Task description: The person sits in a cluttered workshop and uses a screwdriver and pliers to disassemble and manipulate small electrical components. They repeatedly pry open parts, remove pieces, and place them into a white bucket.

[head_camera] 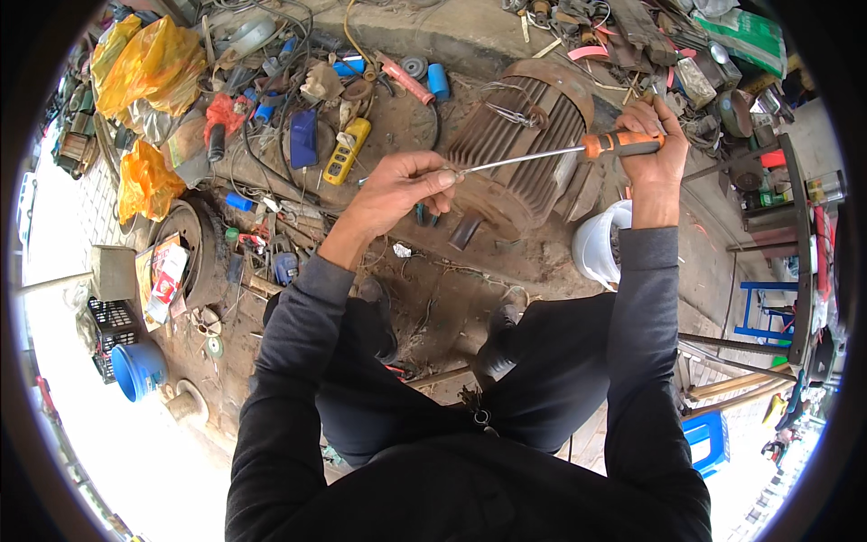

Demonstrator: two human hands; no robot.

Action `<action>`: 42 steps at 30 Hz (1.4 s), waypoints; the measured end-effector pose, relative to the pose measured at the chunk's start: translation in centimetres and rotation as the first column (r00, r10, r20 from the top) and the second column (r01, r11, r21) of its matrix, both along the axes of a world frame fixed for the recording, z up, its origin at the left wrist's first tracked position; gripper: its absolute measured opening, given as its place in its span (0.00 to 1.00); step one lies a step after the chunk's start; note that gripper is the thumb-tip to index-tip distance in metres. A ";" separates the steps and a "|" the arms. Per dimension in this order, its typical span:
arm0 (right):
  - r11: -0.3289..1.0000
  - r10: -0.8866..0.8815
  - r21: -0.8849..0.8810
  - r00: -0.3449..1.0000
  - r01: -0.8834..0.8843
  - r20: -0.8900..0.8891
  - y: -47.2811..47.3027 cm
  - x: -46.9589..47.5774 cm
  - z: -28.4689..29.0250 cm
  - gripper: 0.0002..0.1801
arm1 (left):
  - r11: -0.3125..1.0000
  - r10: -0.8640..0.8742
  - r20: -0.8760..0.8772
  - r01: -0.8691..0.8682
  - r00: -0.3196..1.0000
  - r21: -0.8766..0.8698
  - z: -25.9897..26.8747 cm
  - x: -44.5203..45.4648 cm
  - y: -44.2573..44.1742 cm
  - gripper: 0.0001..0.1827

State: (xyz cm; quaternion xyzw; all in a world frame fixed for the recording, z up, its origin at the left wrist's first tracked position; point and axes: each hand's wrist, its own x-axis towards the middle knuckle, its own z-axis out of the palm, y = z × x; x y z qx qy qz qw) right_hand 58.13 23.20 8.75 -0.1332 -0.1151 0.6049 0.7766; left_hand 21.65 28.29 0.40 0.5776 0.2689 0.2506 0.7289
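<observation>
A screwdriver with an orange and black handle (620, 143) lies across the palm of my right hand (656, 159), some of its fingers raised and bent. Its long steel shaft (525, 159) points left, and my left hand (403, 186) pinches the tip between thumb and fingers. Whether a small part is also in that pinch is hidden. Below the shaft rests a rusty electric motor (542, 129) with a finned housing. Its stub shaft (465, 230) faces me. A loose bundle of wire (513, 112) sits on the fins.
A white bucket (596, 247) stands right of the motor. To the left lie a yellow power strip (347, 151), a phone (304, 139), black cables and several blue cylinders. A wheel rim (186, 251) and blue bucket (139, 369) are farther left. Scrap (637, 34) fills the upper right.
</observation>
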 end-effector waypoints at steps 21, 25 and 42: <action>0.998 -0.053 -0.036 0.995 0.056 0.088 -0.2 -0.5 -0.1 0.07 | 0.988 0.068 -0.181 -0.041 0.981 0.149 0.2 0.1 -0.2 0.11; 0.998 -0.059 -0.023 0.994 0.061 0.090 -0.3 -0.6 -0.1 0.07 | 0.989 0.068 -0.173 -0.044 0.983 0.142 0.1 0.0 -0.1 0.11; 0.898 -0.253 -0.282 0.922 0.337 0.295 0.0 -2.3 -0.5 0.06 | 0.975 0.130 -0.142 -0.101 0.981 0.197 -0.4 0.3 -0.3 0.10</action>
